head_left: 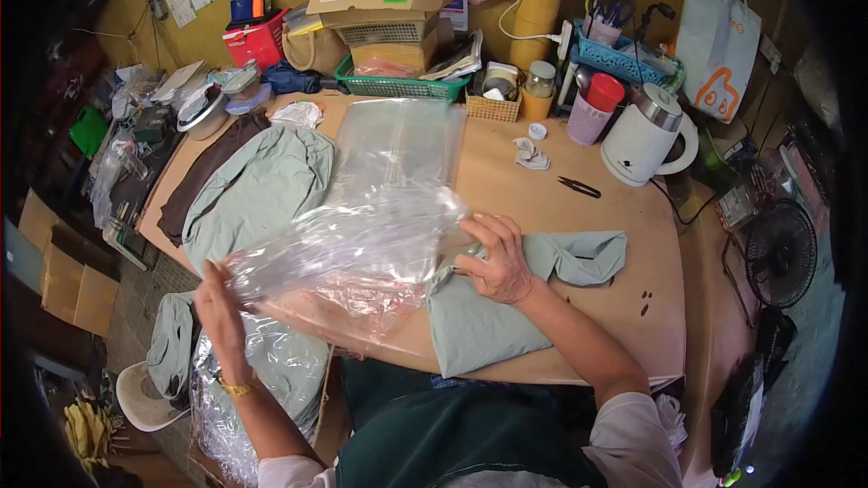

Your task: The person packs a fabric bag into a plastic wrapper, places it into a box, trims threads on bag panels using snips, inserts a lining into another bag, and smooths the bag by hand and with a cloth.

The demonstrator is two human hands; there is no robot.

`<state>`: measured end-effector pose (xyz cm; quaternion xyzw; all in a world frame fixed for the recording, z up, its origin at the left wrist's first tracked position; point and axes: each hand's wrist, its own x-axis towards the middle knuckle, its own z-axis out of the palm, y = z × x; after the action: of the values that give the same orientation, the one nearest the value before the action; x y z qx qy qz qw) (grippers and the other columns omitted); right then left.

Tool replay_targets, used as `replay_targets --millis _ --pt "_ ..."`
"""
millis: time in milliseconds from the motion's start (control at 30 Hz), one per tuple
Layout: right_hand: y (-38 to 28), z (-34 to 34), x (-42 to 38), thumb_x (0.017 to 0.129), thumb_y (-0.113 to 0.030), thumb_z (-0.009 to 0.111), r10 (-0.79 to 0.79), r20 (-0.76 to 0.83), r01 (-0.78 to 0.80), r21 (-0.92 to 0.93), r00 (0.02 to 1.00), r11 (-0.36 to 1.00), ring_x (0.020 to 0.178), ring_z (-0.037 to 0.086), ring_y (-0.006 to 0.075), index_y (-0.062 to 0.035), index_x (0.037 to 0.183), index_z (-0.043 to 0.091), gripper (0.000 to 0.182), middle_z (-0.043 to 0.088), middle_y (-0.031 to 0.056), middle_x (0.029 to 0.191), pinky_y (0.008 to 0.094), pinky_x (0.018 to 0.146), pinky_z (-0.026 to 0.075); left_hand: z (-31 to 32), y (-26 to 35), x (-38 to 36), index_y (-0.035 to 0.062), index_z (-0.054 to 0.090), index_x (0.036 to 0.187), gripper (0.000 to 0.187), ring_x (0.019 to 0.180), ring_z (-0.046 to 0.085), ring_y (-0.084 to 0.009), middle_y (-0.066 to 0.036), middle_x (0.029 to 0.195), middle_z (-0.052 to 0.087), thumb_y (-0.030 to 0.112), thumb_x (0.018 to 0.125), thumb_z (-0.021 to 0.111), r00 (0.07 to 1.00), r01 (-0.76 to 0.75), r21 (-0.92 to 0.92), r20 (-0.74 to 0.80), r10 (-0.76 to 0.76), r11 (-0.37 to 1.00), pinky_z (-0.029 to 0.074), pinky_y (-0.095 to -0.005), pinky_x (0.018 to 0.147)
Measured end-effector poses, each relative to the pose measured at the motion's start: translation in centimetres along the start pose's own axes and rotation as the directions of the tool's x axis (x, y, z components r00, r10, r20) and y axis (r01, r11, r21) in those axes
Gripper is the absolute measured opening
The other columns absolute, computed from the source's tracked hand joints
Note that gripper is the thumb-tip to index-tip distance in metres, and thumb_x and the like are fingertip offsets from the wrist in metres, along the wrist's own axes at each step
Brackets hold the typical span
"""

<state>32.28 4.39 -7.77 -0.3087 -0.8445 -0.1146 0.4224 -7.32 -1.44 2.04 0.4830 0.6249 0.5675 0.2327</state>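
Observation:
A clear, crinkled plastic bag (348, 239) stretches between my two hands above the table. My left hand (221, 312) is closed on its left end. My right hand (495, 258) pinches the bag's right edge, fingers bent, just over a folded pale green garment (484, 325). Part of that garment, perhaps a sleeve or leg, extends to the right. Beneath the held bag lies plastic with reddish print (371, 298). Behind it are flat clear plastic bags (393, 140), apparently stacked. Another pale green garment (262, 181) lies on the left, beside a dark brown cloth (203, 172).
Black thread snips (579, 187) and a crumpled scrap (532, 154) lie on the brown table (579, 334). A white kettle (637, 140) stands at the back right, near a pink cup (592, 117). Plastic-wrapped garments (262, 380) sit below the table's front left edge. A fan (782, 253) is far right.

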Motion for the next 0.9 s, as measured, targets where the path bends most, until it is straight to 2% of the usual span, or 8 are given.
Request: replay_targets --millis 167,200,333,400,467,567,800,900 --pt "1.8 -0.7 -0.3 0.074 -0.031 0.078 0.29 0.47 -0.36 0.064 0.834 0.931 0.133 0.039 0.0361 -0.0062 0.097 0.068 0.036 0.047 0.0151 0.14 0.0507 0.107 0.033 -1.2 -1.4 1.2 -0.0039 0.061 0.09 0.015 0.071 0.051 -0.0084 -0.005 0.089 0.059 0.009 0.086 0.067 0.948 -0.316 0.331 0.134 0.287 0.889 0.041 -0.0232 0.059" --pt "2.6 -1.2 -0.4 0.072 -0.034 0.079 0.282 0.672 -0.445 0.079 0.685 0.892 0.134 0.039 0.0363 -0.006 0.104 0.067 0.044 0.045 0.016 0.143 0.0481 0.106 0.035 0.0 1.9 0.0 -0.003 0.059 0.098 0.023 0.09 0.059 -0.018 -0.011 0.106 0.06 -0.005 0.076 0.065 0.979 -0.09 0.457 0.202 -0.004 0.885 0.047 -0.028 0.071" --pt "4.9 -6.2 1.9 0.07 -0.038 0.081 0.17 0.877 -0.524 0.105 0.45 0.845 0.125 0.049 0.0362 -0.0056 0.114 0.063 0.057 0.049 0.0213 0.139 0.0434 0.099 0.042 2.9 3.6 0.2 0.0028 0.054 0.128 0.06 0.111 0.057 -0.0388 -0.021 0.135 0.05 -0.011 0.07 0.053 0.794 -0.536 0.419 0.545 0.27 0.733 0.047 -0.0388 0.094" --pt "5.1 -7.9 2.1 0.069 -0.036 0.082 0.221 0.971 -0.541 -0.136 0.095 0.83 0.11 0.06 0.0357 -0.0032 0.114 0.064 0.059 0.063 0.0217 0.12 0.04 0.091 0.048 4.2 4.7 0.3 0.0055 0.047 0.137 0.071 0.112 0.056 -0.0386 -0.02 0.141 0.046 -0.012 0.068 0.052 0.759 -0.59 0.45 0.593 0.269 0.671 0.047 -0.0396 0.094" --pt "5.5 -10.2 0.6 0.069 -0.031 0.082 0.161 0.931 -0.555 0.052 0.328 0.83 0.098 0.065 0.0352 -0.0005 0.111 0.066 0.054 0.069 0.0208 0.1 0.0402 0.086 0.05 5.4 6.0 0.2 0.0083 0.04 0.145 0.082 0.113 0.056 -0.0384 -0.02 0.146 0.041 -0.014 0.066 0.05 0.723 -0.642 0.477 0.638 0.266 0.601 0.047 -0.0404 0.095" --pt "3.9 -17.6 1.6 0.072 -0.016 0.08 0.563 0.638 -0.755 0.046 0.526 0.654 0.088 0.065 0.0208 0.0027 0.1 0.067 0.037 0.07 0.0144 0.093 0.0325 0.079 0.05 7.3 9.5 -0.3 0.0126 0.026 0.152 0.096 0.113 0.057 -0.036 -0.017 0.153 0.033 -0.015 0.063 0.05 0.69 -0.683 0.516 0.687 0.226 0.517 0.051 -0.0396 0.09" --pt "-4.1 -19.2 4.5 0.085 0.002 0.066 0.77 -0.089 -0.706 0.345 0.632 0.619 0.084 0.057 0.0102 0.0024 0.098 0.061 0.014 0.064 0.0045 0.087 0.027 0.076 0.047 14.3 14.6 -0.7 0.012 0.031 0.149 0.089 0.129 0.049 -0.0346 -0.01 0.159 0.023 -0.014 0.066 0.05 0.432 -0.9 0.322 0.742 0.513 0.294 0.056 -0.0373 0.082" --pt "-5.2 -14.7 4.7 0.086 0.002 0.063 0.692 -0.015 -0.611 0.457 0.722 0.647 0.089 0.057 0.0105 0.0025 0.108 0.058 0.023 0.064 0.0064 0.097 0.0268 0.08 0.047 17.8 16.8 -1.9 0.0111 0.035 0.147 0.083 0.129 0.049 -0.0354 -0.009 0.159 0.023 -0.011 0.069 0.053 0.326 -0.945 0.237 0.74 0.589 0.225 0.057 -0.0344 0.074"
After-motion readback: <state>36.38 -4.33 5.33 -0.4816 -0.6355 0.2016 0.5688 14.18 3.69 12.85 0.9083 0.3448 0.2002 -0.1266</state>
